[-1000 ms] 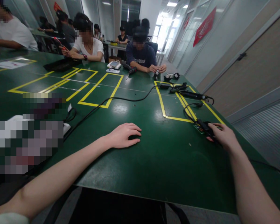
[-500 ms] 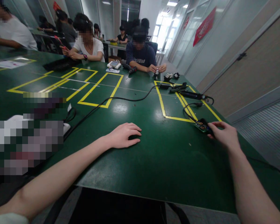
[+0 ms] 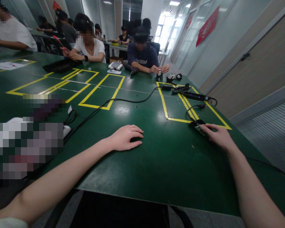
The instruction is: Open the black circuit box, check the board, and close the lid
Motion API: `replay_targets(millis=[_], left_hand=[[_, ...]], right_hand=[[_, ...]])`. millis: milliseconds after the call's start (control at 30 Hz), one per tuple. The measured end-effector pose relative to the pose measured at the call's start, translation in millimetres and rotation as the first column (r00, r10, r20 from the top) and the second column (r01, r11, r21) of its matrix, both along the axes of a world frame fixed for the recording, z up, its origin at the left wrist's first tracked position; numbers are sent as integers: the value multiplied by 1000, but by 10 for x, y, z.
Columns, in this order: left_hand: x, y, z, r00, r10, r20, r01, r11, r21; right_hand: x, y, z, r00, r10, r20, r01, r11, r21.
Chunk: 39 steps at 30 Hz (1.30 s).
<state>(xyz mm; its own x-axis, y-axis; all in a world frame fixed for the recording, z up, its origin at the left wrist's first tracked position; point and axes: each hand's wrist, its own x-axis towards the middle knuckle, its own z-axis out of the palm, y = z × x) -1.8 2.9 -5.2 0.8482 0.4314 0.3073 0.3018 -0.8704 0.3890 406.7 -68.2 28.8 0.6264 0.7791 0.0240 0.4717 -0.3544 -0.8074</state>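
My left hand (image 3: 125, 137) lies palm down on the green table (image 3: 156, 164) near its middle, fingers loosely spread and holding nothing. My right hand (image 3: 217, 136) reaches to the right side of the table, its fingertips closed on a small black device (image 3: 196, 124) with a green circuit board. The device sits at the near corner of a yellow taped rectangle (image 3: 166, 107). A thin black cable (image 3: 192, 110) runs from the device toward the far right.
A long black cable (image 3: 114, 100) crosses the table middle. A black power tool (image 3: 192, 95) and small parts lie at the far right. Several people sit along the far edge. A white object and a blurred patch are at the near left.
My right hand has slid the small black device leftward and away, up to the corner of the yellow rectangle. My left hand has stayed still.
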Motion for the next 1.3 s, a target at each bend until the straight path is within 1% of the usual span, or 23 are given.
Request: replay_targets(millis=[100, 167, 233, 267, 300, 333, 400, 467, 500, 567, 600, 633, 667, 733, 833, 900, 1000, 1067, 1133, 1233, 1300], left_hand=[[-2, -1, -5, 1000, 3, 0, -3, 1000, -1], [-3, -1, -6, 1000, 2, 1, -2, 1000, -2], [-3, -3, -2, 1000, -2, 0, 2, 1000, -2], [-3, -6, 3, 1000, -4, -1, 4, 1000, -3], [-2, -10, 11, 1000, -4, 6, 4, 1000, -5], [-2, -17, 21, 1000, -3, 19, 3, 1000, -9], [0, -36, 49, 997, 1, 72, 0, 1000, -9], [3, -68, 80, 991, -7, 132, 7, 1000, 4], [6, -89, 94, 989, -22, 145, 20, 1000, 13], [15, -138, 114, 990, -75, 120, 74, 997, 13], [21, -166, 120, 990, -100, 96, 99, 995, 10], [29, -194, 123, 990, -112, 83, 112, 994, 6], [38, -221, 124, 990, -127, 69, 127, 992, 2], [54, -267, 121, 988, -148, 44, 148, 989, 4], [66, -304, 116, 989, -149, 6, 148, 988, 34], [63, -306, 116, 992, -128, -18, 129, 990, 54], [50, -283, 121, 995, -84, -56, 88, 994, 67], [38, -254, 125, 996, -47, -81, 53, 996, 68], [25, -216, 119, 995, 8, -100, 0, 997, 71], [1, -146, 77, 985, 114, -126, -104, 991, 82], [-19, -93, 31, 976, 162, -143, -152, 985, 82]], right_hand=[[-109, 22, 5, 987, 134, 85, -129, 989, -70], [-208, 46, -18, 960, 251, 121, -243, 967, -75], [-350, 64, -54, 912, 388, 136, -383, 922, -57], [-444, 66, -72, 873, 467, 140, -466, 884, -43], [-555, 59, -88, 823, 551, 141, -553, 833, -29], [-682, 42, -101, 755, 641, 137, -645, 764, -18], [-966, -24, -118, 573, 811, 117, -816, 578, -10], [-1245, -125, -128, 387, 917, 98, -921, 389, 8], [-1366, -181, -134, 316, 944, 96, -949, 315, 25], [-1548, -284, -149, 221, 970, 102, -975, 218, 43], [-1606, -325, -159, 193, 974, 115, -981, 189, 46], [-1644, -355, -170, 178, 975, 135, -984, 173, 49], [-1666, -376, -184, 173, 972, 159, -985, 166, 52], [-1675, -393, -216, 191, 956, 221, -981, 180, 68], [-1656, -388, -270, 246, 916, 318, -968, 218, 121], [-1642, -383, -305, 302, 871, 388, -952, 257, 166], [-1629, -376, -341, 399, 793, 461, -917, 340, 209], [-1621, -362, -352, 450, 759, 471, -893, 395, 217], [-1610, -335, -356, 489, 736, 467, -871, 436, 225], [-1579, -270, -368, 530, 704, 473, -847, 474, 243], [-1547, -215, -386, 533, 703, 472, -845, 478, 241]])
